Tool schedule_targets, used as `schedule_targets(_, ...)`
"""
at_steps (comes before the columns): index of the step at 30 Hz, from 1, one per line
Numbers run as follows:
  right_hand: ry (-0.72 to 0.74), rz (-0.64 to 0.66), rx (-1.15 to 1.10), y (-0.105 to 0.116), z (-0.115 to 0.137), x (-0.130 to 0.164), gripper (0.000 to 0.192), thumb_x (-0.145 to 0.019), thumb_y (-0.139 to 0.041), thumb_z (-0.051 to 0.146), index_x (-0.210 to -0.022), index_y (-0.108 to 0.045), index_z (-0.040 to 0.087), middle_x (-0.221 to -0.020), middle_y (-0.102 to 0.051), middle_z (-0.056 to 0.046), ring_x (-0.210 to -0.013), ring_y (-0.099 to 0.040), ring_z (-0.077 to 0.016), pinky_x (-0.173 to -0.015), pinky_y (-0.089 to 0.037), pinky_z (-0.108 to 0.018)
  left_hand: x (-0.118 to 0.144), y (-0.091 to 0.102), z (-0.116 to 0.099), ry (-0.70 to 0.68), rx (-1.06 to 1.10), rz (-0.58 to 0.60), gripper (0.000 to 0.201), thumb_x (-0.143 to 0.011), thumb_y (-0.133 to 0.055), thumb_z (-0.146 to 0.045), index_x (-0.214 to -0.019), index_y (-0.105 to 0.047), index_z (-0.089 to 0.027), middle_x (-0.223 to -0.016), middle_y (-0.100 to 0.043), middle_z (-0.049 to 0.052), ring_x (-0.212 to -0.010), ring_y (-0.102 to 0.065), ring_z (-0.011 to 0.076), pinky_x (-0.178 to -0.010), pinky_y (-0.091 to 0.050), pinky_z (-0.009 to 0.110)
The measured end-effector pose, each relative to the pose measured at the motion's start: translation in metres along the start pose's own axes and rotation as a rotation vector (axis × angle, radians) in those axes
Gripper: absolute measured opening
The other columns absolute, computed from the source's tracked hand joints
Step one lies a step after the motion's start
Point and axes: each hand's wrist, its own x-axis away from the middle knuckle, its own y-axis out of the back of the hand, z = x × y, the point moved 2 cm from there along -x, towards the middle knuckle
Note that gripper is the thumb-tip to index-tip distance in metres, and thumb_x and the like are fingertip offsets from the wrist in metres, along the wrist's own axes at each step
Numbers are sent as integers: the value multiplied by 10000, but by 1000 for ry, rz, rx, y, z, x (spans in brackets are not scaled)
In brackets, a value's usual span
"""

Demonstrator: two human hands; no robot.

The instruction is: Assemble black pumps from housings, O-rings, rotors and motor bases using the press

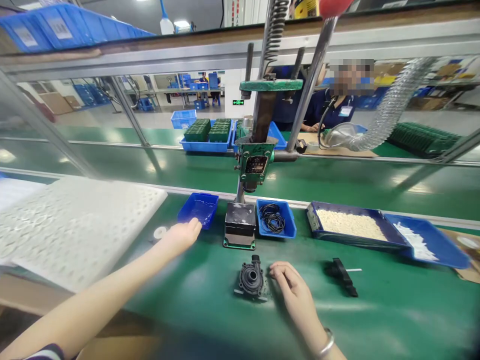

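Observation:
My left hand [184, 235] reaches to the near rim of a small blue bin [198, 207] with a clear, shiny content. Its fingers are closed together, and whatever they pinch is hidden. A black pump housing [252, 276] with a round central port lies on the green bench in front of me. Just right of the housing, my right hand [294, 287] rests with curled fingers, apart from it; anything within them cannot be made out. White rings [160, 232] lie by my left wrist. Farther right is a black part [343, 277] with a thin white rod beside it.
A press [257, 162] stands above a black block [240, 217]. Beside that is a bin of black rings [275, 220]. Trays of cream pieces [348, 225] and white tubes [416, 242] sit right; a white foam board [78, 215] lies left. A person works across the bench.

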Motion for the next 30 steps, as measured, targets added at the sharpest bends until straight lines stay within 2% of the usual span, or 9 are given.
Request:
schedule_targets(9,5,11,4,-1,3,-1,291,-994,-480,389,-804,-611,211,-938,-647,-59,-938,-617,-193,-849,-477,-288,-15,-17,-28,11,91,18,216,-841,-399,9,-782,-494,-175,-727,-547,30,-456,-518,124,-408,-305,266)
schedule_targets(14,22,13,11,0,6,-1,287,-995,-480,376,-802,-611,207,-928,-651,-65,-934,-620,-198,-852,-477,-299,-23,-21,-38,68,132,51,225,-855,-400,3,-755,-502,-171,-712,-544,29,-437,-510,122,-404,-293,259)
schedule_targets(18,12,9,7,0,12,-1,293,-992,-480,383,-800,-613,206,-924,-656,-79,-939,-620,-214,-860,-487,-331,-25,-12,-39,135,170,93,235,-881,-393,-1,-789,-548,-150,-764,-583,54,-465,-544,126,-413,-318,252)
schedule_targets(21,-20,-4,-17,0,13,-1,299,-990,-481,392,-807,-623,203,-919,-656,-86,-934,-620,-220,-873,-503,-363,-19,10,-38,205,207,95,215,-927,-407,-58,-1031,-589,-107,-907,-634,110,-530,-597,150,-431,-368,257)
schedule_targets(23,-67,-38,-74,-1,13,0,275,-991,-480,396,-869,-629,200,-939,-649,-84,-917,-623,-211,-865,-524,-369,-12,29,-39,267,360,17,242,-967,-450,-161,-1188,-542,-125,-1007,-645,122,-655,-657,172,-513,-468,263)
schedule_targets(26,-81,-111,-175,1,20,3,226,-986,-497,392,-1061,-597,204,-1102,-605,-103,-1026,-617,-209,-922,-539,-376,-2,49,-54,229,857,-49,391,-932,-599,-361,-1274,-488,-208,-1176,-612,114,-1003,-673,219,-825,-577,327)
schedule_targets(28,-10,-70,-201,1,33,3,297,-964,-545,387,-1212,-536,224,-1284,-528,-126,-1208,-558,-231,-1041,-497,-415,2,52,-75,131,1167,9,684,-821,-729,-468,-1375,-406,-227,-1334,-526,148,-1244,-561,282,-1023,-524,427)
schedule_targets(30,76,47,-174,-2,50,2,449,-927,-609,393,-1328,-466,249,-1433,-430,-132,-1361,-449,-263,-1144,-415,-468,3,46,-97,80,1389,58,969,-709,-820,-508,-1467,-285,-230,-1436,-429,182,-1354,-459,323,-1120,-445,504)
